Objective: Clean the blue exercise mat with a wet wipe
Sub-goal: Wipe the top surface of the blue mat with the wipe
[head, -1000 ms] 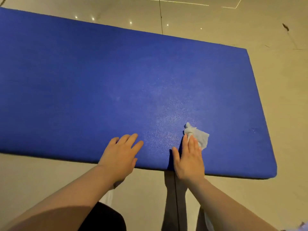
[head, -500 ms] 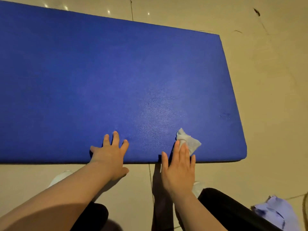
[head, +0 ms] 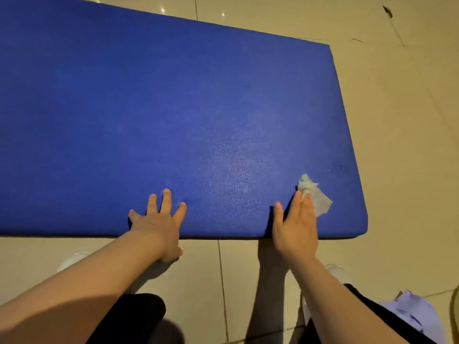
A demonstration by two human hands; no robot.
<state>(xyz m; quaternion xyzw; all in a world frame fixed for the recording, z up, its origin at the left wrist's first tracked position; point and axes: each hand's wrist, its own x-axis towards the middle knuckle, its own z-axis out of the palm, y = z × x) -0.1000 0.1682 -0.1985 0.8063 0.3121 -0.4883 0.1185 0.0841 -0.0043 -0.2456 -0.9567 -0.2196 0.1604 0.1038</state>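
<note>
Nearest the viewer, a person's two bare forearms reach forward over dark trousers and a beige tiled floor (head: 402, 150). A crumpled pale lilac cloth (head: 417, 316) lies on the tiles at the lower right, beside the person's right leg.

The left hand (head: 159, 220) rests flat on the near edge of the blue exercise mat (head: 154, 115), palm down, with its straight fingers spread apart. The right hand (head: 296, 227) lies further right along the same edge, near the mat's near right corner. Its fingers are straight and held together, pressing down on a wet wipe (head: 314, 196). The thumb sticks out to the side.

The wipe is pale bluish white, crumpled, and pokes out beyond and to the right of the fingertips, lying on the mat's surface.

The mat is thick, deep blue and finely textured, with rounded corners. It lies flat on the floor and runs off the left of the view. A lighter sheen shows on the surface between the two hands. Beyond the far edge, small light reflections dot the tiles.
</note>
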